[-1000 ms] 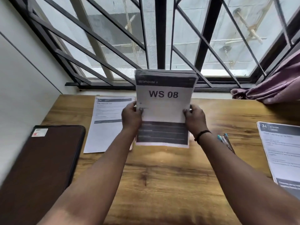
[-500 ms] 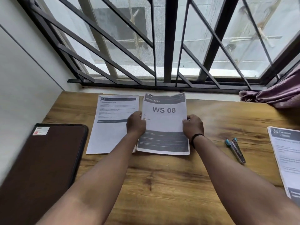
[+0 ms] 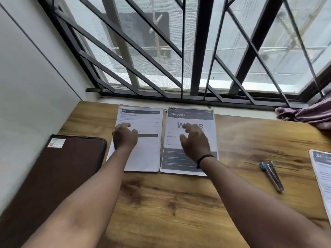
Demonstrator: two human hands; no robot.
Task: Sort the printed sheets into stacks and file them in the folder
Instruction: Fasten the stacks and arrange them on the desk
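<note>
Two stacks of printed sheets lie side by side at the far edge of the wooden table [image 3: 179,203]. The "BEDROOM 3 / WS 08" stack [image 3: 189,158] is on the right, a white form stack [image 3: 145,154] on the left. My right hand [image 3: 195,142] hovers over the WS 08 stack with fingers loosely spread, holding nothing. My left hand [image 3: 124,136] is over the white form stack, fingers relaxed; whether it touches the paper is unclear. A dark brown folder [image 3: 53,176] lies closed at the left.
A third stack of printed sheets [image 3: 322,176] sits at the right table edge. A stapler with a blue tip [image 3: 271,175] lies between it and the WS 08 stack. Purple cloth [image 3: 308,113] is bunched at the far right. A barred window [image 3: 179,51] rises behind.
The WS 08 stack, held upright in both hands a second ago, was lowered flat beside the white form stack. Both hands let go; the left moved over the white stack.
</note>
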